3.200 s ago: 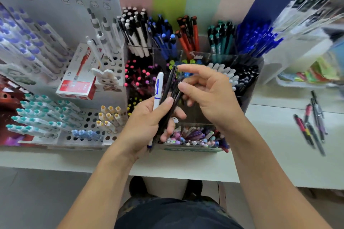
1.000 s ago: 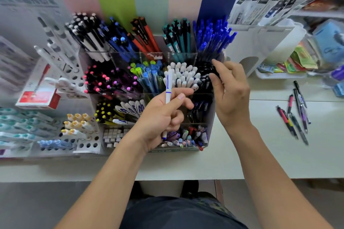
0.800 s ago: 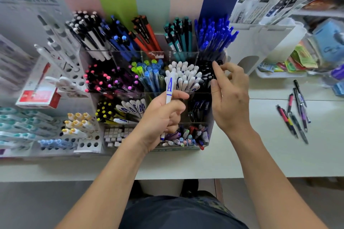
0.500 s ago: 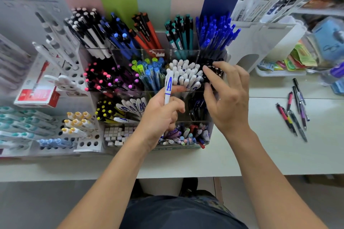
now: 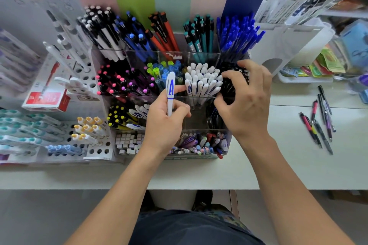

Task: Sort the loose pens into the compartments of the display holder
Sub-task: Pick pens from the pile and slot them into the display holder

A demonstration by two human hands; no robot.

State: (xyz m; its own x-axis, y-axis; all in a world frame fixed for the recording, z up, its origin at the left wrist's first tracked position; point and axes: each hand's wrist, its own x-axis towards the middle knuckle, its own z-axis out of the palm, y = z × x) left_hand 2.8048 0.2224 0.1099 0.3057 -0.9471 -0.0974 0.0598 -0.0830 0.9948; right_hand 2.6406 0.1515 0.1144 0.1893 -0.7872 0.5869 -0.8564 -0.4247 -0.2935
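White pen (image 5: 170,93), one, pinched upright in your left hand (image 5: 165,123); right hand (image 5: 246,101) fingers curled onto black pens (image 5: 229,87) in display holder (image 5: 199,157). Roughly seven loose pens (image 5: 318,121) on table (image 5: 278,169).

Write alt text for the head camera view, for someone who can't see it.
Seen from above, a left hand holds a white pen upright before a clear display holder packed with sorted pens, while the right hand curls over its black pens. A few loose pens lie on the table to the right.
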